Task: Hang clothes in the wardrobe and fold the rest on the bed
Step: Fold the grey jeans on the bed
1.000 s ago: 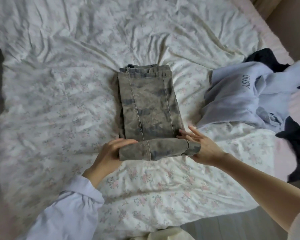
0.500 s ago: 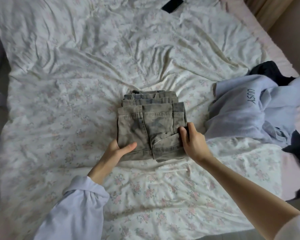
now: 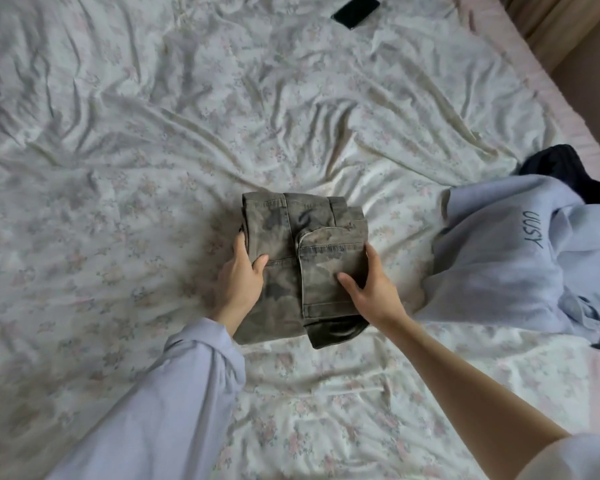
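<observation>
Where the floral bed sheet (image 3: 153,168) lay rumpled, we gripped folded camouflage trousers (image 3: 302,265) at mid-bed: our left hand (image 3: 239,282) clasped their left edge, our right hand (image 3: 374,289) their right, thumbs on top, fingers hidden beneath. Beyond, a lavender sweatshirt (image 3: 499,265) covered dark clothing (image 3: 565,168), mostly unseen.

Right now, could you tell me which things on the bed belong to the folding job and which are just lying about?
Job:
folded camouflage trousers, gripped by left hand and right hand
pale lilac sweatshirt
dark garment

Lying about:
black phone
</observation>
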Demonstrator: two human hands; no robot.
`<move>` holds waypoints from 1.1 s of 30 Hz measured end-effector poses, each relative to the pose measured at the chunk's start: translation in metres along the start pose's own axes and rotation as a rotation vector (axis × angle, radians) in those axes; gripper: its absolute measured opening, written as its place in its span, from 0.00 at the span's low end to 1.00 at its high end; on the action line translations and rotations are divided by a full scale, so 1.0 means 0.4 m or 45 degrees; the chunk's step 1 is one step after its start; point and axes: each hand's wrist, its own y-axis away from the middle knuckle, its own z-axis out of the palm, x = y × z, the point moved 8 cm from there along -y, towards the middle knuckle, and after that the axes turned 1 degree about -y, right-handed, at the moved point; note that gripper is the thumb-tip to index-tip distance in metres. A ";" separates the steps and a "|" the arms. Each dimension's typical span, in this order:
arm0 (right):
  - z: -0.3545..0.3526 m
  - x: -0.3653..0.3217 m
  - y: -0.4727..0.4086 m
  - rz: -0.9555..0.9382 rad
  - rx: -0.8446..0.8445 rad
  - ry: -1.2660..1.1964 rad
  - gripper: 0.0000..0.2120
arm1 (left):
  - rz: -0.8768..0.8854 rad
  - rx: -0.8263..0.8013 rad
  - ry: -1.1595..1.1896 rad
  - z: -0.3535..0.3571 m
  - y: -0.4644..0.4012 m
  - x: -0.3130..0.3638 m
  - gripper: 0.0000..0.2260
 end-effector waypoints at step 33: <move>0.059 -0.526 0.131 -0.290 -0.020 -0.419 0.20 | -0.003 0.763 0.359 -0.647 0.240 0.040 0.16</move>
